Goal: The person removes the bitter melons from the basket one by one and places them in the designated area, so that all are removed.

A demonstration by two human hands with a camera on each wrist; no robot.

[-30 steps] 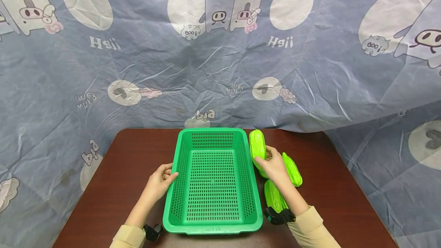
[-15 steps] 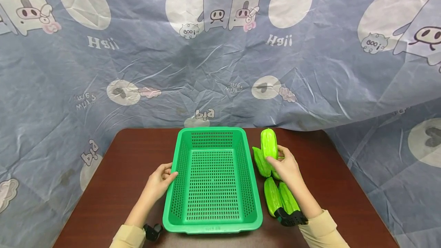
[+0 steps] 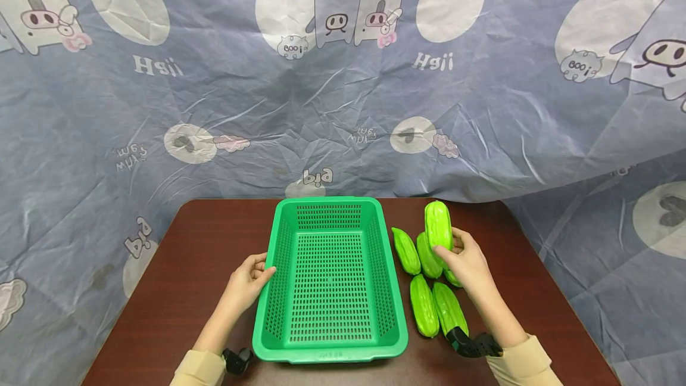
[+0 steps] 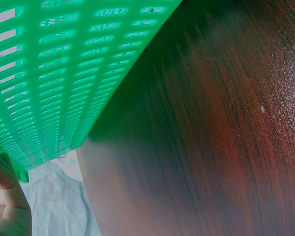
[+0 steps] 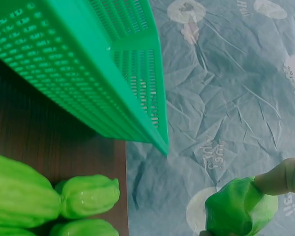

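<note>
A green plastic basket [image 3: 331, 355] with slotted walls stands on the table, bare inside. My left hand [image 3: 248, 283] grips its left rim, thumb on top and fingers against the outer side; the left wrist view shows part of that hand [image 4: 10, 209] at the edge. To the right of the basket, my right hand [image 3: 467, 260] holds a bright green, ridged bitter melon [image 3: 438, 222] raised over other bitter melons. In the right wrist view the held bitter melon [image 5: 236, 209] shows end-on, a finger pressed against it.
Several bitter melons lie in two rough rows right of the basket, among them a front one [image 3: 424, 307] and a rear left one [image 3: 406, 252]. The dark brown table [image 3: 198, 243] ends at a hanging grey-blue printed cloth [image 3: 300, 106].
My right hand has moved to the right with the bitter melon, away from the basket's edge, uncovering the bitter melons on the table. My left hand stays on the basket's rim.
</note>
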